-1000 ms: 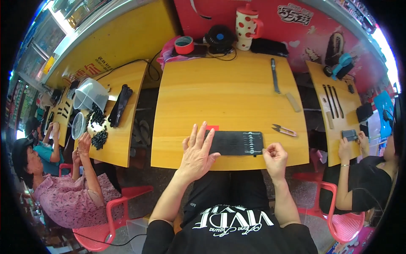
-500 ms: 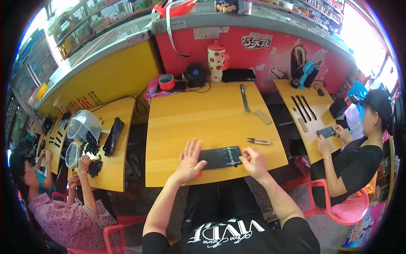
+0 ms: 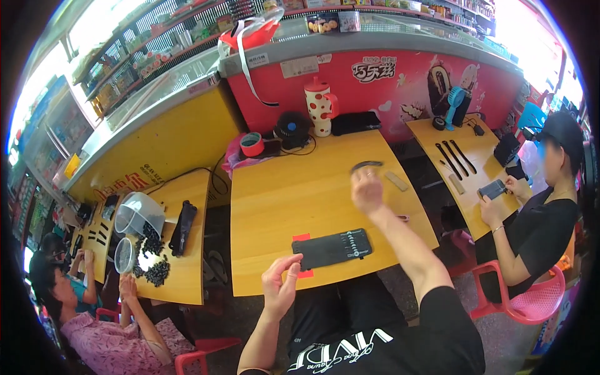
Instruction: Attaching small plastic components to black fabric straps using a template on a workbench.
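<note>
R hand [image 3: 367, 190]: raised over yellow wooden worktop [image 3: 281, 200], fingers curled on a thin dark curved strip [image 3: 366, 165], blurred.
L hand [image 3: 281, 289]: near edge, pinched narrow; can't tell if holding anything.
Flat black rectangular case [image 3: 332, 249]: btwn hands, closer to L.
Risk: strip prob. slips w/ loose grip, drops off worktop.

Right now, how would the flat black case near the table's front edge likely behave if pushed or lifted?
The black case lies flat and low on the yellow table, so it would probably slide rather than tip or roll. Its straight edges suggest it is fairly stiff. It looks thin, so likely light. The left hand hovers nearest, apart from it.
</note>
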Demonstrator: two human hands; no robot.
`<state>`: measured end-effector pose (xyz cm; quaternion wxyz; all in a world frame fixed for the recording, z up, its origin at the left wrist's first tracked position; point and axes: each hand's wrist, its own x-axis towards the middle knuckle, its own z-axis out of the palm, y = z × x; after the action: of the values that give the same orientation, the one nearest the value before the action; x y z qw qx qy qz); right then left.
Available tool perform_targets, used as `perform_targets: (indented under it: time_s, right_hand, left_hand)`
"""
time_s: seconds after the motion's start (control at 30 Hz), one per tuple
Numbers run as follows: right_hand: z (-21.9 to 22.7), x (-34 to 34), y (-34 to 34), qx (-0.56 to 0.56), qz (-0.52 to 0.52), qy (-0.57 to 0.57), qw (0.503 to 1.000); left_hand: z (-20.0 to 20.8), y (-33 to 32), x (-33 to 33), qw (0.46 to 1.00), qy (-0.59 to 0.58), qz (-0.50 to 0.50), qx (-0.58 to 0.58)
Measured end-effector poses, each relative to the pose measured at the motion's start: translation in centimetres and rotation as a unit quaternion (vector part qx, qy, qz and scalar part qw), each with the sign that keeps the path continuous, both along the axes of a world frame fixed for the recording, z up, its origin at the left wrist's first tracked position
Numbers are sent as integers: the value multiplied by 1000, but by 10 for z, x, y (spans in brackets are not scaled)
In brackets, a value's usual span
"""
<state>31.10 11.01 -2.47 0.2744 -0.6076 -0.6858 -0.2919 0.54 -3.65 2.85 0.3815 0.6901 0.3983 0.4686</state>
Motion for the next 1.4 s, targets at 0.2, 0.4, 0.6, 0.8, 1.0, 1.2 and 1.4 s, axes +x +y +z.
perform_targets:
  time_s: [0.2,0.4,0.6,0.8,1.0,1.2,1.4]
  right_hand:
    - [52,-131,-172,45,287,-96,952]
    - [68,-122,-229,11,364,100,926]
    - [64,-47,-241,-219,343,241,881]
    - [49,-22,-258,-277,313,420,806]
    - [29,-16,-232,-287,244,515,770]
    - [18,-21,-198,-253,171,594,744]
    - [3,-18,-182,-227,180,578,763]
  left_hand:
    - [0,3,21,900,-277,-42,-334]
    - [11,-23,0,968,52,-84,-233]
    - [46,-46,12,881,225,-318,-270]
    - [24,-37,-4,898,172,-281,-291]
    - [-16,-16,-16,978,101,-90,-161]
    - [-37,7,2,938,-105,57,-324]
    - [-49,12,4,951,-70,107,-282]
